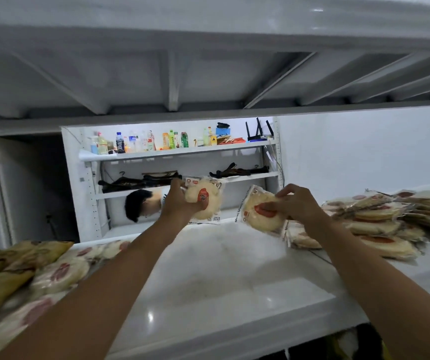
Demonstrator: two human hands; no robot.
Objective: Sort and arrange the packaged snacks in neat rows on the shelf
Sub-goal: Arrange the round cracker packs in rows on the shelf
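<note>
**Two packs up, bare shelf below**

The left grip [180,203] curls round the left pack [210,203], thumb on its red label. It holds the pack upright, face to the camera, above the back of the shelf [221,276]. The right grip [298,203] pinches the right pack [259,214] by its right edge; the pack is tilted, with its lower corner just beside the loose right pile [380,219]. A left pile [58,274] lies well apart.

The bare stretch of shelf lies below and between the two hands. The left pack hangs nearer its middle, so it probably goes down first. The cakes are nearly round, so the packs have no real long axis; only the label gives a direction to line up.
</note>
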